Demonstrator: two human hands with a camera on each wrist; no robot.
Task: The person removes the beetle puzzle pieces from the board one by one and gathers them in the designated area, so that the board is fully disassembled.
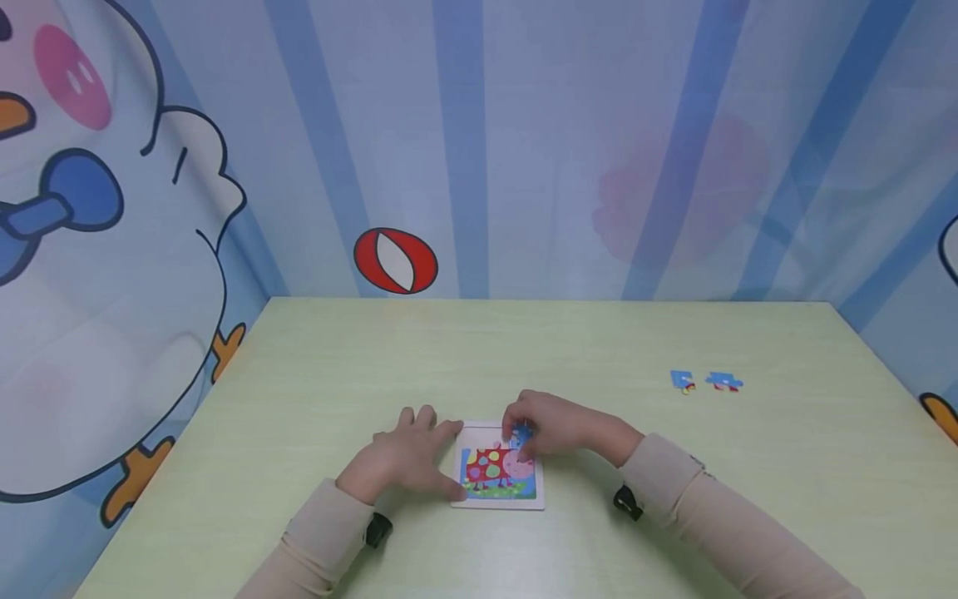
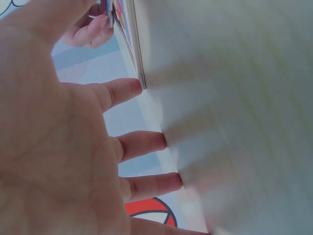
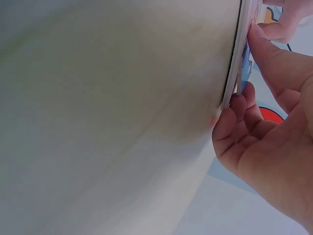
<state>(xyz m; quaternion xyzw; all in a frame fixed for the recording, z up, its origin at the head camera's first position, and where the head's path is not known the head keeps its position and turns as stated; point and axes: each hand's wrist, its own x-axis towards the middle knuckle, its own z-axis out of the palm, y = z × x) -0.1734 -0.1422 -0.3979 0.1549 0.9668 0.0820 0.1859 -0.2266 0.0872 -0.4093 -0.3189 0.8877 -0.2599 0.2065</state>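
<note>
A small square puzzle board (image 1: 479, 433) with a white rim lies on the table, its picture a pink-headed animal in a red dotted top above green and yellow. My left hand (image 1: 404, 457) spreads its fingers along the board's left side, thumb at the lower left and index fingertip at the top left corner. In the left wrist view, the other fingertips (image 2: 173, 181) rest on the tabletop. With its fingers, my right hand (image 1: 557, 426) pinches a blue puzzle piece (image 1: 521, 434) at the board's upper right. The right wrist view shows this piece (image 3: 246, 73) tilted against the board, fingers partly hiding it.
Two loose puzzle pieces, one blue with a red and yellow corner (image 1: 682, 380) and another blue and red (image 1: 724, 381), lie farther back on the right. The pale green table (image 1: 374, 349) ends at a blue striped backdrop (image 1: 524, 150) printed with cartoon figures.
</note>
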